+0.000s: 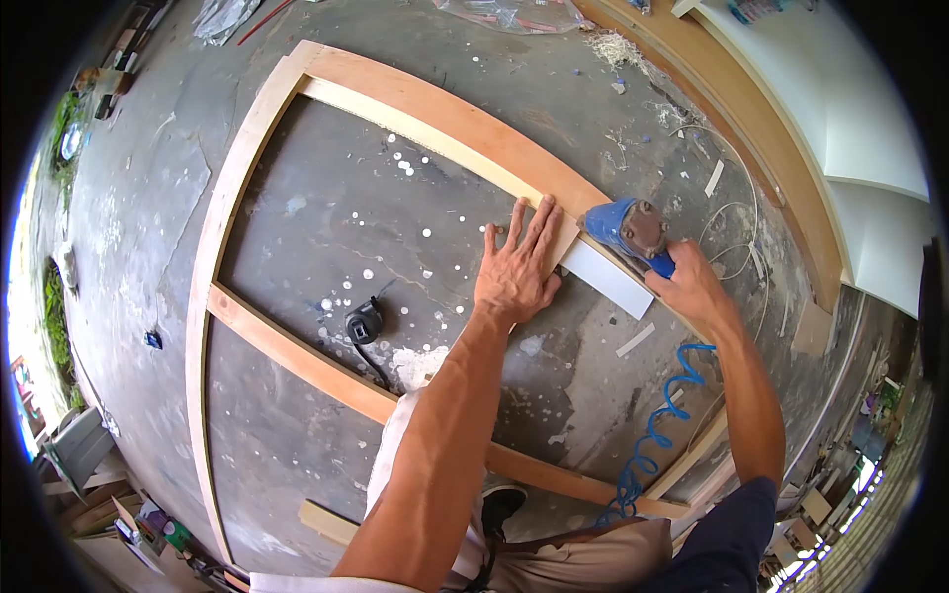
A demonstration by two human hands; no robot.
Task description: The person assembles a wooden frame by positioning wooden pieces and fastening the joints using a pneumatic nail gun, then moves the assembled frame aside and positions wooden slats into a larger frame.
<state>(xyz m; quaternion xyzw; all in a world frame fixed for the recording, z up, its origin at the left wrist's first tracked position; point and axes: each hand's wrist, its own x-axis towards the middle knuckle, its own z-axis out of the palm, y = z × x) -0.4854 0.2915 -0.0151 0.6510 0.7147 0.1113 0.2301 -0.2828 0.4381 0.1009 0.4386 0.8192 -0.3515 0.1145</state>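
My left hand presses down with its fingers stretched out on the wooden frame, close to a corner joint. A blue air nail gun is gripped in my right hand, my fingers wrapped round its handle. The gun's nose meets the frame's edge, just right of my left fingertips; the exact contact point is hidden. From the gun's side a coiled blue air hose runs down toward my legs. Beside my left hand, a flat white strip lies along the frame's inner side.
A black tape measure lies on the paint-spotted concrete floor inside the frame. A wooden crosspiece spans the frame. White shelving stands at the upper right. Offcuts and shavings litter the floor. My shoe is near the crosspiece.
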